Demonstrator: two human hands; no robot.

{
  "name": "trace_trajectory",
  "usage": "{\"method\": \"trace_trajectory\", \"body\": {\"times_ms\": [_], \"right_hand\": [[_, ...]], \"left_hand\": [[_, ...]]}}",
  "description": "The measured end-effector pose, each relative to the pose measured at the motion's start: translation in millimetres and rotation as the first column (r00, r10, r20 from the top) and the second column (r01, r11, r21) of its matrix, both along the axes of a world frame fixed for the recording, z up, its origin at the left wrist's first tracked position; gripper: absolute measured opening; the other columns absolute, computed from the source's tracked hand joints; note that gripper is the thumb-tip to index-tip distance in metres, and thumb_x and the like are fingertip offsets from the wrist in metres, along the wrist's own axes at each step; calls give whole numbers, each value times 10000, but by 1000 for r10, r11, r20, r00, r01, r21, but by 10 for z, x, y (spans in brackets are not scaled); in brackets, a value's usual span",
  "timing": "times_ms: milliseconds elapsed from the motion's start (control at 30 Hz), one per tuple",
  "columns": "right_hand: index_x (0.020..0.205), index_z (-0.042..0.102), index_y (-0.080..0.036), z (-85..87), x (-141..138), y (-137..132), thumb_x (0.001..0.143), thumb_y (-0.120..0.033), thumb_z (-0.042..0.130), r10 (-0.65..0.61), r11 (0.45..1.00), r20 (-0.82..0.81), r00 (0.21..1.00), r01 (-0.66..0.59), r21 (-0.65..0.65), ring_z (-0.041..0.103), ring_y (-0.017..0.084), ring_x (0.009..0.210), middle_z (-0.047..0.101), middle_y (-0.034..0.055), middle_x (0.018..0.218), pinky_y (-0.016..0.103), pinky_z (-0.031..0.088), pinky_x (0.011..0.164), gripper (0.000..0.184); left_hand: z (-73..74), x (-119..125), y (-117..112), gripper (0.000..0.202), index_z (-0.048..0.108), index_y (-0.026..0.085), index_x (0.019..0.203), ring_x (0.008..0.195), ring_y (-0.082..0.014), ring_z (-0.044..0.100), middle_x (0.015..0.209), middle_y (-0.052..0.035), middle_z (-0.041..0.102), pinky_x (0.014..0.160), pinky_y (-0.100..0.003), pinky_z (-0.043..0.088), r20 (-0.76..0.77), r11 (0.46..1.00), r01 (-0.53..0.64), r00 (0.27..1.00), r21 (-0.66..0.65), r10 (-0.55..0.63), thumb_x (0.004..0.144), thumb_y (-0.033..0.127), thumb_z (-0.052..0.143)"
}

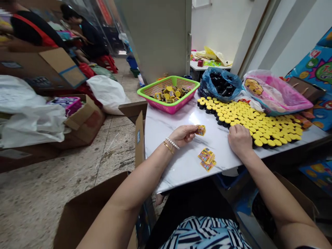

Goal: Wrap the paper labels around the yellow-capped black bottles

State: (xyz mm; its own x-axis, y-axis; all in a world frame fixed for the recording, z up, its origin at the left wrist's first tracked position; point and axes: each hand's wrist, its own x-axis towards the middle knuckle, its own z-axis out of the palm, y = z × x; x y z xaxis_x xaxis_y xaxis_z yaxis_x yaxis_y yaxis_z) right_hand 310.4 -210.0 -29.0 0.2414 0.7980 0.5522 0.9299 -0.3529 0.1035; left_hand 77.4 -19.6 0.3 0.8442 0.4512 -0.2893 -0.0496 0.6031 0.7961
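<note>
Between the thumb and fingers of my left hand is a small yellow printed label, held just above the white marbled table. A loose pile of similar labels lies on the tabletop below and to the right of it. My right hand rests at the near left edge of a dense group of black containers with yellow lids. Its fingers curl in against the nearest containers, and their tips are hidden, so whether it grips one does not show.
A green-rimmed pink basket holds several yellow-and-black containers. Behind the group sit a blue bag of black pieces and a pink plastic-covered tray. Cardboard boxes and white sacks stand left. Two people sit at the far left.
</note>
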Motion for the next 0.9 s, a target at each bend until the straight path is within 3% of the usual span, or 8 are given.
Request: {"method": "trace_trajectory", "body": {"times_ms": [100,133,200,267,367,467,700,900], "right_hand": [[1186,688,-160,54,-39,42,893,-285,678,206,965,-387,899,-122,231,627,293,1028,679,150,1115,451,545,892,319],[1228,691,-181,93,-79,57,879,-335,722,311,933,-545,779,-142,330,651,272,1012,690,129,1126,438,570,883,383],[1242,712,-216,195,-197,101,846,-418,786,483,870,-772,412,-128,476,692,231,942,722,90,1100,424,605,868,450],[1187,745,-231,295,-344,171,814,-441,826,551,833,-832,57,-94,545,711,201,876,749,67,1060,424,621,874,436],[1094,770,-244,364,-536,306,757,-431,878,560,813,-806,-193,-56,579,712,178,861,757,46,1059,410,637,880,400],[1067,766,-245,321,-629,420,746,-444,885,549,824,-811,-202,-33,566,710,173,889,750,37,1072,401,653,867,396],[1058,733,-208,274,-709,472,769,-468,867,555,832,-831,50,-27,554,724,187,893,756,52,1013,408,646,900,412],[1085,668,-228,299,-865,454,811,-433,834,539,842,-819,198,-124,525,749,221,1012,748,98,1205,415,616,976,380]], "left_hand": [[-13,6,20,165,728,71,906,423,13,369,792,-60,707,348,-116,197,0,999,-26,1000,-36,26,793,168,800],[-20,9,24,164,726,72,912,421,15,367,792,-57,704,348,-113,195,-1,999,-32,999,-42,32,797,163,799],[-32,15,28,166,721,75,918,421,16,370,789,-51,698,345,-107,196,-4,998,-39,999,-52,39,798,157,802],[-41,19,27,178,720,76,929,424,16,382,779,-42,689,344,-101,200,3,997,-39,999,-63,40,795,152,808],[-36,11,21,198,719,78,958,432,17,395,792,-43,689,347,-92,207,33,996,-35,999,-76,37,802,160,810],[-6,-11,19,219,715,85,989,425,22,378,805,-41,688,347,-90,195,61,995,-31,997,-90,37,810,169,810],[86,-36,10,148,693,76,940,412,22,375,815,-49,694,336,-95,179,57,991,-38,997,-132,46,846,152,779],[113,-42,16,156,686,66,865,403,22,354,787,-55,683,328,-104,160,53,990,-45,997,-136,53,901,205,745]]}}
